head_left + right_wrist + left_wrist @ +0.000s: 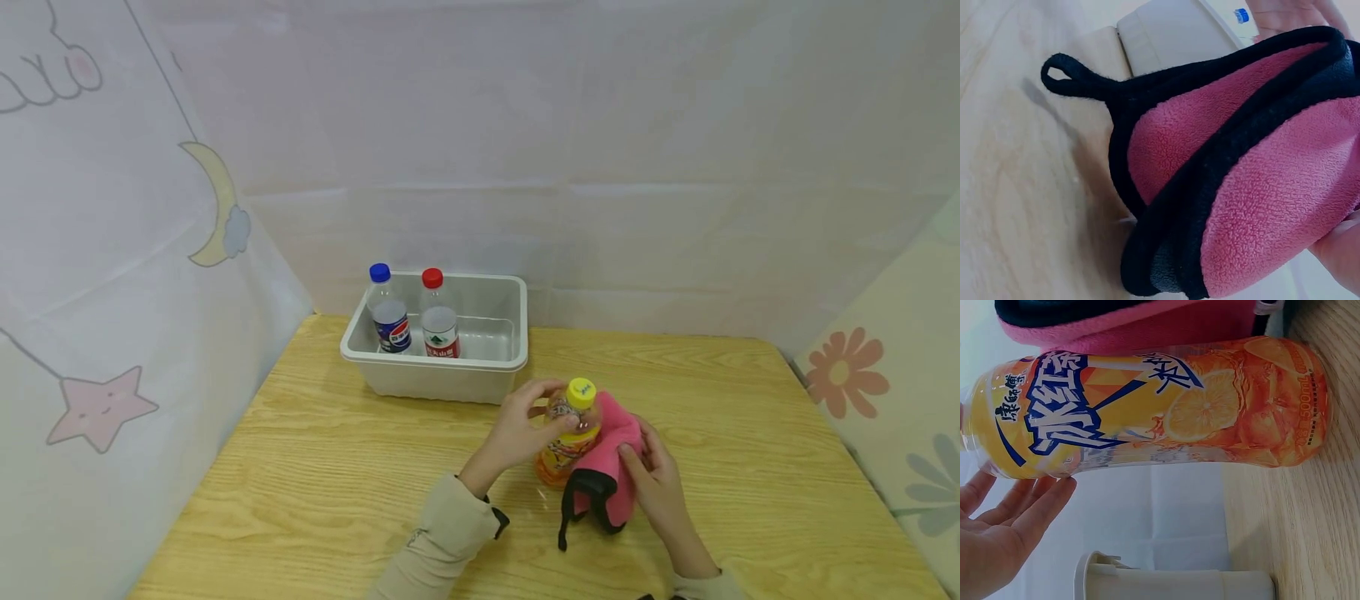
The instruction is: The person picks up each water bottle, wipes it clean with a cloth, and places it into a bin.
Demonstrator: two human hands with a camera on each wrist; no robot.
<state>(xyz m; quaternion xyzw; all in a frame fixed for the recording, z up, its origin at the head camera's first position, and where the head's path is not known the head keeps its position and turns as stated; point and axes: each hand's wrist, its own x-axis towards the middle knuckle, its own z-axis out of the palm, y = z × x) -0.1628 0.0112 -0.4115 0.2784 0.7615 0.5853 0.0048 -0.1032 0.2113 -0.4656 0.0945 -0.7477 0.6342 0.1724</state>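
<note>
We find both hands at an orange drink bottle standing on the wooden table, with a white bin beyond.

Nearest us, our right hand (660,483) presses a pink cloth with black trim (609,471) against the bottle's right side, fingers curled into the fabric; a black loop (1060,78) of its trim hangs toward the table (315,467). Our left hand (525,425) holds the orange drink bottle (566,446) near its neck, just under the yellow cap (581,392), fingers bent round it. The bottle stands upright, between the two hands. Farther back, near but apart, sits the white plastic bin (438,379). It holds two upright clear bottles side by side at its left end: a blue-capped bottle (388,312) and a red-capped bottle (438,317).
</note>
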